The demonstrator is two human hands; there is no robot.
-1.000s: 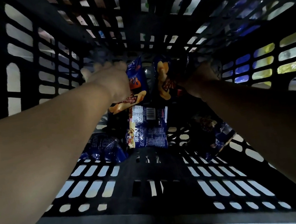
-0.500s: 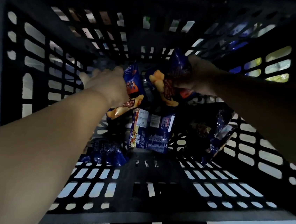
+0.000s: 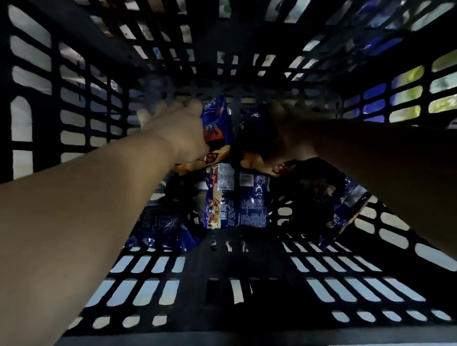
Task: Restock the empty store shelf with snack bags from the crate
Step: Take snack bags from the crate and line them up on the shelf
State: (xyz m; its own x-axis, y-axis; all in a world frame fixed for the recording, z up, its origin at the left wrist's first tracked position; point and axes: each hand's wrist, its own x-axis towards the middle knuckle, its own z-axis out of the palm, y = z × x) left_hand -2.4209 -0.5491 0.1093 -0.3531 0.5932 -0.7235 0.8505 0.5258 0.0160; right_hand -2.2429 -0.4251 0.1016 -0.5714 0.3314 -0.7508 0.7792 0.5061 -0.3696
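Right hand (image 3: 291,135) lower, left hand (image 3: 180,132) still gripping snack bag (image 3: 215,123).

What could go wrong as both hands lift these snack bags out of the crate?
1. The left hand grips a snack bag near its top edge; a pinch on slick film could slip or tear as it lifts.
2. The right hand and its bag sit in deep shadow, so that grip is hard to check.
3. Loose bags lie right below on the crate floor; one could snag and be dragged up, then drop.
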